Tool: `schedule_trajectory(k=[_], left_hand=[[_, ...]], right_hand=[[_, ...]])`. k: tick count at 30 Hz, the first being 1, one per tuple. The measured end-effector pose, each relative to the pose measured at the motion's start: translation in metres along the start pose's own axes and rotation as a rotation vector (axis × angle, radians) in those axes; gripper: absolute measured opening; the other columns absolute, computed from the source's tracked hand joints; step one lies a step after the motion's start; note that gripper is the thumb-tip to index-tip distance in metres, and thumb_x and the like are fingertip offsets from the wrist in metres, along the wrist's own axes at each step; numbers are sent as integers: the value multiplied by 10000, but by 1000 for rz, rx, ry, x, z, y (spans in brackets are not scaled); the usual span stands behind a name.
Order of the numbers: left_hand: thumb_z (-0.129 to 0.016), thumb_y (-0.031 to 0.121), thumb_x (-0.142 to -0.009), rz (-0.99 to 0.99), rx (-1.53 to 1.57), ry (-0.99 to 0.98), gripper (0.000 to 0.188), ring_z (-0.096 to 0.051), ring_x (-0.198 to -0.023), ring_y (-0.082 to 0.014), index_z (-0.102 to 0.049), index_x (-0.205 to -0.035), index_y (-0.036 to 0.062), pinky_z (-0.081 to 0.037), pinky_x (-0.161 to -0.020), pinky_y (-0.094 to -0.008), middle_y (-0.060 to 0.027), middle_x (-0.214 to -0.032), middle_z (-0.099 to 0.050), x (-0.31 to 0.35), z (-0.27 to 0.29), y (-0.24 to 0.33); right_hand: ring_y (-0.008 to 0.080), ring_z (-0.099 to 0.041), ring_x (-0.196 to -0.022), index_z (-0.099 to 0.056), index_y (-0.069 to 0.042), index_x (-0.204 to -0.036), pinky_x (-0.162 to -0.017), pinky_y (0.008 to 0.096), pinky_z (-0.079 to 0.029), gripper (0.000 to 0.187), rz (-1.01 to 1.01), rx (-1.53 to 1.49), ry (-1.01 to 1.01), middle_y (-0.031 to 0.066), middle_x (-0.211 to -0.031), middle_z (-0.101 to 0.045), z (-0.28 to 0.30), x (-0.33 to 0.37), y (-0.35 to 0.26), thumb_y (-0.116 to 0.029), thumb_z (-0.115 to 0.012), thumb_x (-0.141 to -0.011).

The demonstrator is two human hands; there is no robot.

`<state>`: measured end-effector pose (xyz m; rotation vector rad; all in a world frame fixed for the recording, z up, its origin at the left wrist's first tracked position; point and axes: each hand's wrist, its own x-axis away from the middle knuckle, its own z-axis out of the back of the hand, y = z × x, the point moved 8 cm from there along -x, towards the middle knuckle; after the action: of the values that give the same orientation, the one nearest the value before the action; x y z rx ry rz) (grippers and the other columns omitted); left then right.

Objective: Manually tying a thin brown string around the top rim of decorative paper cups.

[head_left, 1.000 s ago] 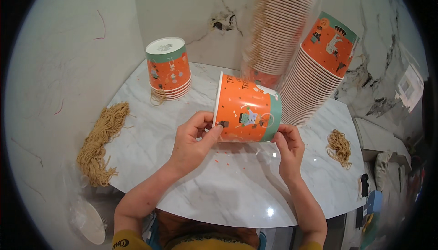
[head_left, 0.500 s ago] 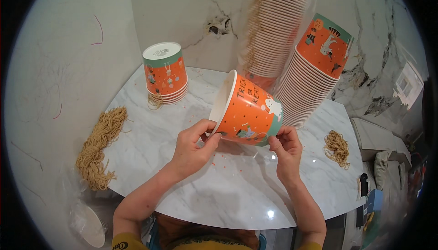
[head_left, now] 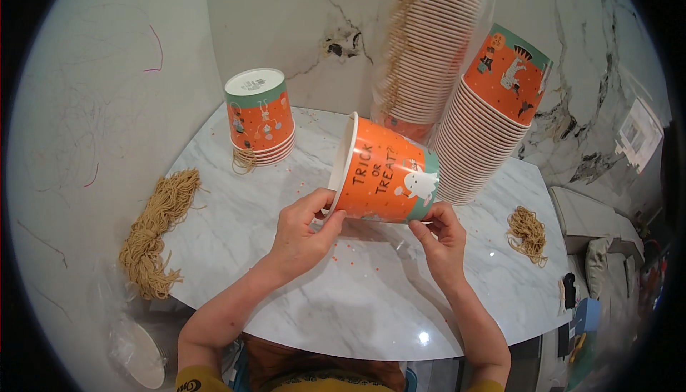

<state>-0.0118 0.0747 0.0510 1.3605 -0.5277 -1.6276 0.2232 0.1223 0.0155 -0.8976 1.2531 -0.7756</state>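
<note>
Over the middle of the marble table, both hands hold a large orange paper bucket (head_left: 379,177) on its side. It has a green band, black lettering and a white ghost figure; its white-rimmed mouth faces left. My left hand (head_left: 304,231) pinches the rim between thumb and fingers. At the green base end, my right hand (head_left: 441,242) grips the lower edge. A small nested stack of matching buckets (head_left: 261,117) stands upside down at the far left, with a loop of tan cord (head_left: 244,160) at its rims. Behind the held bucket leans a taller nested stack (head_left: 486,135).
A very tall stack of buckets (head_left: 436,42) in clear plastic rises at the back. A bundle of tan cords (head_left: 158,235) hangs over the table's left edge; a smaller tan bundle (head_left: 527,236) lies at right. Orange specks dot the marble table (head_left: 343,313). A sofa (head_left: 600,227) stands beyond.
The held bucket has rolled about its length, bringing the lettering and ghost round to face me. My right hand has shifted slightly left; the left keeps its pinch on the rim.
</note>
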Motion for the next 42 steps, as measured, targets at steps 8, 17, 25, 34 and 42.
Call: schedule_trajectory(k=[8,17,25,34,42], left_hand=[[-656,49,-881,13,-61,2,105,-625,-812,-207,-647,-982,20,-492,-753,-331,-76,-875,-688,2,1,-3],[-638,23,-891,32,113,-23,106,-603,-822,-149,-612,-990,-3,-479,-771,-297,-86,-850,-657,3,-1,3],[-678,29,-863,-33,-34,-46,222,-612,-976,-266,-675,-1084,45,-484,-872,-361,-89,-999,-708,7,-4,-6],[-691,54,-851,-30,-102,-40,235,-572,-1041,-281,-685,-1085,43,-475,-892,-382,-69,-1039,-708,8,-5,-5],[-689,67,-854,1,-55,-74,221,-558,-1037,-281,-675,-1071,30,-478,-880,-378,-88,-1020,-700,9,-8,4]], right_hand=[[153,-618,-798,-627,-3,-973,-682,270,-512,174,202,290,-50,60,-906,-632,-7,0,-11,73,-696,-833],[173,-639,-829,-622,-8,-1046,-690,280,-534,230,159,366,-88,76,-960,-635,-10,-1,-4,35,-698,-833],[110,-587,-876,-573,8,-1162,-743,281,-516,250,-205,-257,37,53,-1022,-630,5,-5,5,-125,-627,-958],[79,-560,-827,-554,-29,-1063,-714,259,-495,154,-181,-296,32,22,-991,-610,7,-5,9,-73,-656,-956],[91,-571,-864,-557,-36,-1056,-755,264,-502,197,-123,-187,-26,8,-996,-598,4,0,11,-58,-700,-923]])
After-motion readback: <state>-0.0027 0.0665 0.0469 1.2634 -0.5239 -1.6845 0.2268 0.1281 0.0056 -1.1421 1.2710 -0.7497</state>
